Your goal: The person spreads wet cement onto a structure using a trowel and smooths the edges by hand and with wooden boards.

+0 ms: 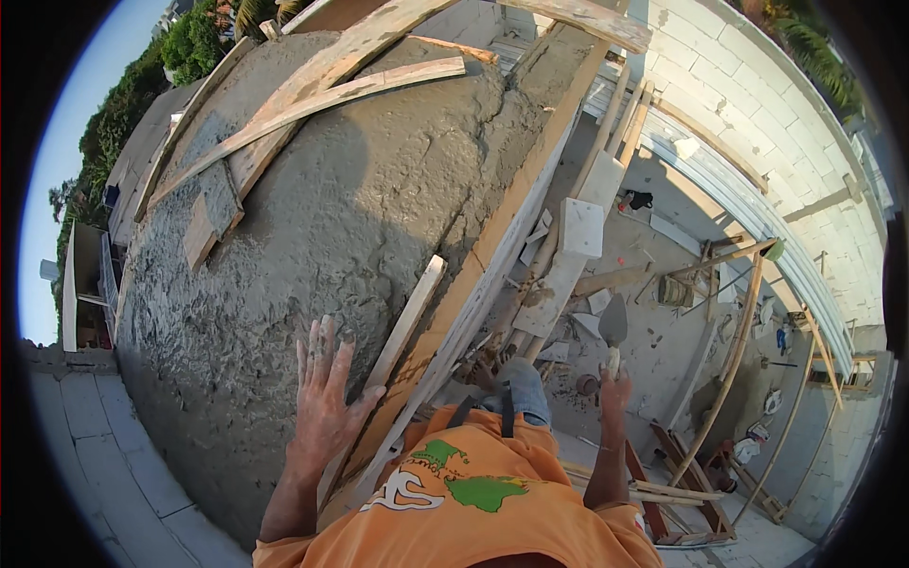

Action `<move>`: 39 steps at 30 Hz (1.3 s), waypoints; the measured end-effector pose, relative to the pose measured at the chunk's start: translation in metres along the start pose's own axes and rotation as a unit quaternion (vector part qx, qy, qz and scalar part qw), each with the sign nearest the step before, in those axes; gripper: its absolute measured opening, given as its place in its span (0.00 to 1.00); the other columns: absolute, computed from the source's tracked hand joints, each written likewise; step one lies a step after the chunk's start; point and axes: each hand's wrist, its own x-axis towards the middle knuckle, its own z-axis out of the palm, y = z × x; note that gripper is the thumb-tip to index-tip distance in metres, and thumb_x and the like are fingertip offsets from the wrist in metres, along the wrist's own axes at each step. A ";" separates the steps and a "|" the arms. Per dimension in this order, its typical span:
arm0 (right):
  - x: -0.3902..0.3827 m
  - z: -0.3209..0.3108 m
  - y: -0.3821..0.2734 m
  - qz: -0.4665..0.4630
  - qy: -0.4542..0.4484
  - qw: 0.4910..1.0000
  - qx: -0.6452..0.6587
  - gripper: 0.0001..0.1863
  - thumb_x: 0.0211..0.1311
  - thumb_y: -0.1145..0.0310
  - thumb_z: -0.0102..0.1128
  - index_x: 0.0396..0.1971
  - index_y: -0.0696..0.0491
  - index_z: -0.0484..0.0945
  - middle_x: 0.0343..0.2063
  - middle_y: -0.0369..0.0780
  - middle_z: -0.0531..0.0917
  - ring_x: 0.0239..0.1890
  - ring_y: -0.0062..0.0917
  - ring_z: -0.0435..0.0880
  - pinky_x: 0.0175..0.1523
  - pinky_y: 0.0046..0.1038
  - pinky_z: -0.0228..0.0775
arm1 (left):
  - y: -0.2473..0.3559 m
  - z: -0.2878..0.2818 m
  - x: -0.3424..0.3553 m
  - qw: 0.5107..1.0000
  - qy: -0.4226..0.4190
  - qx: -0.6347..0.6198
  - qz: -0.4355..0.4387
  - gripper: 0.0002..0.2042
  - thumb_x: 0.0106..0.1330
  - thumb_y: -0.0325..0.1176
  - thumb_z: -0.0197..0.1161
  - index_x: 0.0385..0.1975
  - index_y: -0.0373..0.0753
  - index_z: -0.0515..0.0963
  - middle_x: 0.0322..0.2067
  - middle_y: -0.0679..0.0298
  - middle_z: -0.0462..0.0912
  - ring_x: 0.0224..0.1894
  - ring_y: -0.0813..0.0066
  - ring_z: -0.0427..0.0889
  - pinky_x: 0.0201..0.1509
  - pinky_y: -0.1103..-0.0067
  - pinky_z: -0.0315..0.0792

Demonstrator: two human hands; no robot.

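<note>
Wet grey concrete [294, 208] fills a wide slab at the left. My left hand [327, 379] is held over its near edge, fingers stretched out and spread, nothing in it. Right beside that hand a narrow wooden strip [407, 317] leans along the timber edge board [473, 275]. On my right side, out past the slab's edge, my right hand [614, 388] is closed round the handle of a pointing trowel [614, 322], its grey blade directed away from me. Whether my left palm touches the strip, I cannot tell.
Long planks [322, 99] lie crossed on the concrete farther off. To the right the edge drops to a lower floor [653, 256] with rubble, poles [729, 364] and a wooden frame [691, 483]. A white block [581, 227] sits on a narrow ledge. A block wall [739, 76] rises beyond.
</note>
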 end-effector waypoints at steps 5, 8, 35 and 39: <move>0.036 -0.027 -0.132 -0.319 0.040 0.946 -0.038 0.27 0.65 0.66 0.58 0.60 0.65 0.67 0.50 0.54 0.80 0.50 0.40 0.81 0.55 0.36 0.70 | 0.007 0.005 -0.008 1.000 -0.004 -0.008 -0.026 0.33 0.60 0.40 0.69 0.61 0.32 0.65 0.71 0.44 0.49 0.75 0.45 0.43 0.74 0.48 0.41; 0.034 -0.031 -0.232 -0.403 0.031 0.913 -0.060 0.27 0.66 0.66 0.58 0.60 0.64 0.68 0.48 0.49 0.79 0.48 0.32 0.78 0.54 0.32 0.69 | 0.005 0.005 -0.022 0.997 0.023 -0.020 -0.064 0.33 0.60 0.39 0.70 0.62 0.31 0.65 0.71 0.44 0.50 0.75 0.45 0.43 0.74 0.50 0.41; 0.069 -0.016 -0.199 -0.341 0.046 0.934 0.097 0.23 0.65 0.71 0.55 0.59 0.63 0.70 0.41 0.38 0.78 0.38 0.18 0.73 0.43 0.22 0.67 | -0.153 -0.069 0.339 0.956 0.145 0.254 0.004 0.37 0.59 0.31 0.67 0.70 0.49 0.58 0.72 0.57 0.53 0.75 0.55 0.46 0.74 0.45 0.46; 0.077 -0.018 -0.191 -0.293 0.006 0.948 0.129 0.21 0.65 0.71 0.57 0.56 0.63 0.71 0.33 0.33 0.75 0.30 0.14 0.70 0.34 0.19 0.64 | -0.166 -0.058 0.370 0.958 0.064 0.278 -0.020 0.39 0.55 0.23 0.62 0.69 0.49 0.58 0.72 0.56 0.54 0.75 0.55 0.49 0.73 0.43 0.45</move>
